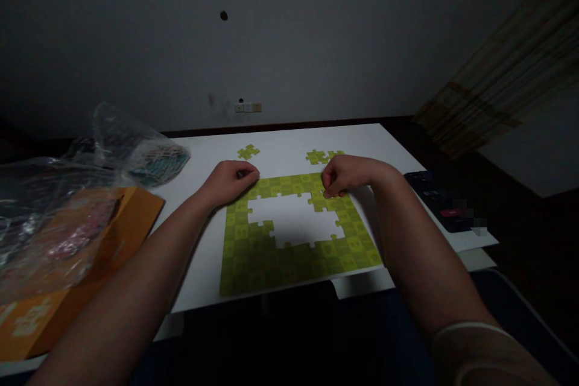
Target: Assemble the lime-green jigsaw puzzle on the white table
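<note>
A yellow-green jigsaw puzzle (257, 265) lies flat on the white table, its checkered pieces joined around an irregular white gap in the middle. My left hand (230, 182) rests at the upper left corner of the puzzle, fingers curled in and thumb against the forefinger; nothing shows in it. At the upper right of the puzzle, my right hand (347, 174) pinches a green puzzle piece mostly covered by the fingertips. Beyond the puzzle lie a loose piece cluster (248, 152) at the left and more loose pieces (316, 157) behind my right hand.
On the left sit an orange package (131, 211) under crumpled clear plastic (40, 217) and a clear bag with teal contents (158, 161). A dark flat object (441, 202) lies along the right edge of the white table (199, 277). A wall stands behind.
</note>
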Action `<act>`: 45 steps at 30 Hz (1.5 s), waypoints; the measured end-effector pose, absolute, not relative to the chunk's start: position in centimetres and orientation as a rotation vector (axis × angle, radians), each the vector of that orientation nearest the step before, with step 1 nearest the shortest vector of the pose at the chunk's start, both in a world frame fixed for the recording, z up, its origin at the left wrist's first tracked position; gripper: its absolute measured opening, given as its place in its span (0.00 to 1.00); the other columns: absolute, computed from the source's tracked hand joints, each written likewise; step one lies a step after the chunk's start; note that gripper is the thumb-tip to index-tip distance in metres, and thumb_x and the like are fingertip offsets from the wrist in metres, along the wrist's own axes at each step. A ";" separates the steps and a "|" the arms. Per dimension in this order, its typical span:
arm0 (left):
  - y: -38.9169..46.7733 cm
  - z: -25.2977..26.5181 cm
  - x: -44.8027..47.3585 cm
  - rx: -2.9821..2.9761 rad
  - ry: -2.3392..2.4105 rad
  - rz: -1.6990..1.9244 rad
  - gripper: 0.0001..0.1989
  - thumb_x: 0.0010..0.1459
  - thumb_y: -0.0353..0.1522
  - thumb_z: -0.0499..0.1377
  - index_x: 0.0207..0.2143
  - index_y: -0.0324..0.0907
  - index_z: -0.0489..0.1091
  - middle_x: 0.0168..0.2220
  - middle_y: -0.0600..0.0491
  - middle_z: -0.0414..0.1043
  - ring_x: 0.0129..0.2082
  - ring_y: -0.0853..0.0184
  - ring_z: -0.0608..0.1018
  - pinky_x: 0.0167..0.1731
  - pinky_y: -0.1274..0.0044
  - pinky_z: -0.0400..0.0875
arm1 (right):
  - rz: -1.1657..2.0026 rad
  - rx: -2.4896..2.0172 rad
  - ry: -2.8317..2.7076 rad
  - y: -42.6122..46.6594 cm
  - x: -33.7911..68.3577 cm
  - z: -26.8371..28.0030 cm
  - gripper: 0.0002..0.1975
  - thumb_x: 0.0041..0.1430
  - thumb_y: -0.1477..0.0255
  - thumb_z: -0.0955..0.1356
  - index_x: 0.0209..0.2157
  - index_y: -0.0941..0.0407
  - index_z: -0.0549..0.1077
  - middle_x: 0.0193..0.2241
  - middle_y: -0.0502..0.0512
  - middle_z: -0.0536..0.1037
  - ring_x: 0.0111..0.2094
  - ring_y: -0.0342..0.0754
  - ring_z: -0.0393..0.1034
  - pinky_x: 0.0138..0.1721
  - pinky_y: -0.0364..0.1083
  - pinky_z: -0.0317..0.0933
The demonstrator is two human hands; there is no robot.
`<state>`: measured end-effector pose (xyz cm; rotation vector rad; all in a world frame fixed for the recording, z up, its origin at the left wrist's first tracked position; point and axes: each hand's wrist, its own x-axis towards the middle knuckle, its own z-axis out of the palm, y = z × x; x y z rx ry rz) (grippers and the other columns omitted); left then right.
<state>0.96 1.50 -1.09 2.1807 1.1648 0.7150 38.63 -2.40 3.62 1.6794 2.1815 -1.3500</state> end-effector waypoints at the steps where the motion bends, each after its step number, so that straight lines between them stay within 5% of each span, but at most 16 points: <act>1: 1.5 -1.1 1.0 2.181 1.170 0.712 0.16 0.65 0.45 0.65 0.39 0.45 0.87 0.37 0.48 0.88 0.34 0.60 0.83 0.42 0.67 0.76 | -1.338 1.680 2.181 -2.4 38.6 3.7 0.15 0.49 0.59 0.81 0.26 0.55 0.81 0.25 0.55 0.83 0.28 0.49 0.75 0.34 0.50 0.66; 7: 1.5 -1.0 1.0 2.188 1.169 0.706 0.16 0.65 0.45 0.65 0.39 0.45 0.87 0.37 0.49 0.88 0.35 0.60 0.84 0.42 0.68 0.76 | -1.291 1.646 2.208 -2.4 38.8 3.8 0.16 0.52 0.57 0.80 0.28 0.55 0.81 0.26 0.55 0.82 0.29 0.50 0.74 0.35 0.50 0.65; 12: 1.5 -1.1 1.0 2.182 1.161 0.709 0.16 0.65 0.46 0.64 0.38 0.46 0.87 0.37 0.49 0.88 0.35 0.59 0.84 0.40 0.68 0.77 | -1.150 1.620 2.274 -2.8 38.4 3.9 0.27 0.45 0.53 0.84 0.40 0.54 0.79 0.31 0.52 0.81 0.31 0.50 0.72 0.33 0.49 0.62; 18: 1.4 -1.1 1.0 2.186 1.179 0.707 0.16 0.65 0.46 0.65 0.39 0.45 0.87 0.38 0.49 0.89 0.37 0.59 0.85 0.42 0.69 0.78 | -0.923 1.551 2.339 -3.5 36.8 4.3 0.23 0.44 0.62 0.85 0.39 0.52 0.77 0.31 0.50 0.78 0.32 0.50 0.69 0.34 0.50 0.57; 24: 1.4 -1.0 1.0 2.205 1.192 0.687 0.16 0.66 0.46 0.65 0.40 0.46 0.88 0.38 0.49 0.89 0.36 0.60 0.84 0.43 0.69 0.78 | -1.208 1.503 2.544 -3.2 37.4 4.5 0.20 0.51 0.59 0.82 0.38 0.53 0.75 0.30 0.48 0.76 0.31 0.47 0.67 0.34 0.48 0.57; 30: 1.5 -1.0 0.9 2.215 1.175 0.706 0.15 0.65 0.46 0.66 0.39 0.46 0.88 0.38 0.49 0.89 0.35 0.60 0.84 0.42 0.69 0.77 | -1.580 1.372 2.440 -3.7 37.6 4.8 0.27 0.57 0.58 0.81 0.54 0.56 0.83 0.27 0.46 0.80 0.28 0.45 0.68 0.33 0.46 0.57; 45: 1.5 -0.9 1.0 2.221 1.215 0.666 0.18 0.65 0.47 0.65 0.40 0.45 0.88 0.38 0.48 0.89 0.36 0.59 0.85 0.40 0.69 0.75 | -1.688 1.271 2.143 -3.9 36.7 5.0 0.18 0.51 0.59 0.82 0.37 0.56 0.82 0.29 0.50 0.85 0.30 0.47 0.78 0.38 0.48 0.70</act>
